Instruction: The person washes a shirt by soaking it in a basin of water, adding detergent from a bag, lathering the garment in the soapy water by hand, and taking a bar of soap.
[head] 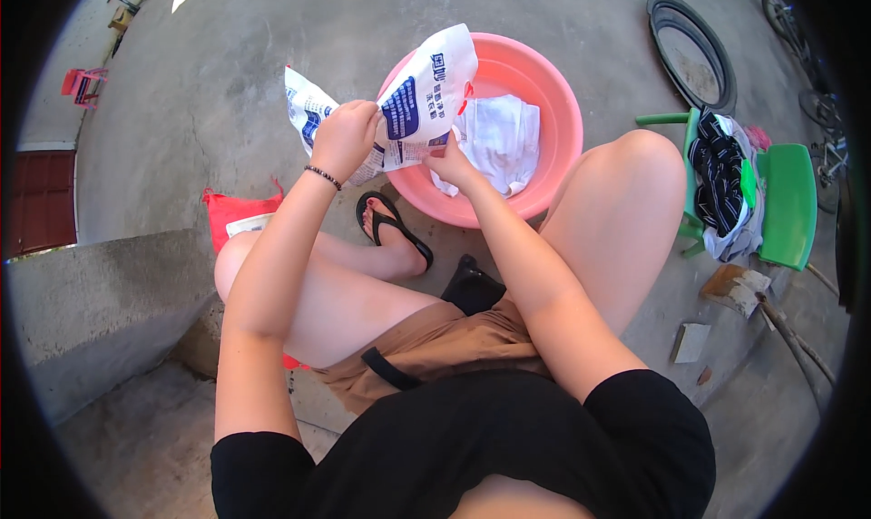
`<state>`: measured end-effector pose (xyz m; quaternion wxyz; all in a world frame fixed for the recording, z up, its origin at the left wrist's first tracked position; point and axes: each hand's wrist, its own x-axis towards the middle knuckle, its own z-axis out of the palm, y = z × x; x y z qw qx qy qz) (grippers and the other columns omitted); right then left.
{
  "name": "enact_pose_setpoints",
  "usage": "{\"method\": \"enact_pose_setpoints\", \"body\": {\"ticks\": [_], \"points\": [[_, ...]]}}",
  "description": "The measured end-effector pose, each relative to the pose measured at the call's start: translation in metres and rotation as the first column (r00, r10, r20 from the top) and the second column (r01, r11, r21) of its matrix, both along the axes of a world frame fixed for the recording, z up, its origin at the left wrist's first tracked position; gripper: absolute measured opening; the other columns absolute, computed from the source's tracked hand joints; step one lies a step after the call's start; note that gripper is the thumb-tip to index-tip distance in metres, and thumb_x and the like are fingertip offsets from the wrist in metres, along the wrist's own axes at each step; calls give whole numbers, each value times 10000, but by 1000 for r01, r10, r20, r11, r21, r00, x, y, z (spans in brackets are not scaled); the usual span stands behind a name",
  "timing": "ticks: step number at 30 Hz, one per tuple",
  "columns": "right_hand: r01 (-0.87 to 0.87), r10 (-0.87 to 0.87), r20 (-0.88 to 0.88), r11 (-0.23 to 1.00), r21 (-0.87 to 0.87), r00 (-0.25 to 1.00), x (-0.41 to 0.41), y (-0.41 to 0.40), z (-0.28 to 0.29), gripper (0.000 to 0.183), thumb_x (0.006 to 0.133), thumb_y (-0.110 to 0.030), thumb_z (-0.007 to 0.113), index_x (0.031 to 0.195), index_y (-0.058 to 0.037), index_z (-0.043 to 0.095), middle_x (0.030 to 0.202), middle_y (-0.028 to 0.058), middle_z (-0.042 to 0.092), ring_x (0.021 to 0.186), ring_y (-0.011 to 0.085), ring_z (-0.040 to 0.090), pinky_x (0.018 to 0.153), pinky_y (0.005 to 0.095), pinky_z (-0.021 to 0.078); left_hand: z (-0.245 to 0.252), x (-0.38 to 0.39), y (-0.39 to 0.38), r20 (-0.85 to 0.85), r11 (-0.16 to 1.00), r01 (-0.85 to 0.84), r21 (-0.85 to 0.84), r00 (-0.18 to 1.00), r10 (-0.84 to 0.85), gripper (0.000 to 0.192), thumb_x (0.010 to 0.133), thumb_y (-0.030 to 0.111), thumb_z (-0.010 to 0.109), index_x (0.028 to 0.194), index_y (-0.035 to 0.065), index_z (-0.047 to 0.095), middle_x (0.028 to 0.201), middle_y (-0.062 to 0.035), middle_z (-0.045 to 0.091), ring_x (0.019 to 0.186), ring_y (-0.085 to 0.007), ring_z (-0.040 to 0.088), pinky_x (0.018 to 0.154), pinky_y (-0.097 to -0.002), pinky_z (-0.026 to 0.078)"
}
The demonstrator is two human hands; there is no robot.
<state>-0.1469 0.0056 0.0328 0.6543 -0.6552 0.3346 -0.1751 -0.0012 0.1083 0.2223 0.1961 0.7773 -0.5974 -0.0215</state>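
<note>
My left hand (pixel 346 138) grips a white plastic laundry powder bag (pixel 435 77) printed in blue, bunching its middle in the fist. At the bag's lower right edge, my right hand (pixel 451 160) pinches the plastic between thumb and fingers. The bag is tilted over the left rim of a pink plastic basin (pixel 559 97). Folded white cloth (pixel 503 138) lies in the basin, partly behind my right hand. Whether powder is coming out of the bag cannot be seen.
A green plastic chair (pixel 789 206) on the right holds a heap of clothes (pixel 718 179). Beyond it lie black tyres (pixel 725 63) and a shovel (pixel 738 287). A red bag (pixel 228 209) sits by my left knee, near a low concrete wall (pixel 109 294).
</note>
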Motion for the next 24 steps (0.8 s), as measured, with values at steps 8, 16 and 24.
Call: {"method": "enact_pose_setpoints", "body": {"ticks": [8, 16, 24], "points": [[14, -3, -246, 999, 41, 969, -1, -11, -31, 712, 768, -106, 597, 1364, -3, 221, 1082, 194, 605, 735, 207, 618, 495, 294, 497, -4, -11, -7, 21, 999, 21, 34, 1000, -22, 148, 856, 156, 521, 829, 33, 598, 843, -136, 624, 829, -321, 609, 708, -422, 493], [-212, 338, -424, 925, 316, 840, 1, 49, 0, 700, 788, -148, 602, 1378, 14, 264, 1185, 184, 573, 776, 199, 626, 564, 288, 501, -2, -14, -12, 31, 991, 46, 129, 998, -51, 159, 860, 140, 517, 863, 7, 605, 888, -145, 632, 845, -329, 607, 733, -405, 492], [-204, 233, -9, 871, 447, 973, 15, 74, 15, 766, 761, -125, 605, 1412, 43, 239, 1308, 208, 480, 1188, 296, 485, 965, 364, 407, -12, -30, -12, 52, 978, 168, 122, 983, -175, 149, 846, 147, 541, 803, 9, 577, 810, -150, 605, 801, -342, 603, 706, -429, 490]]}}
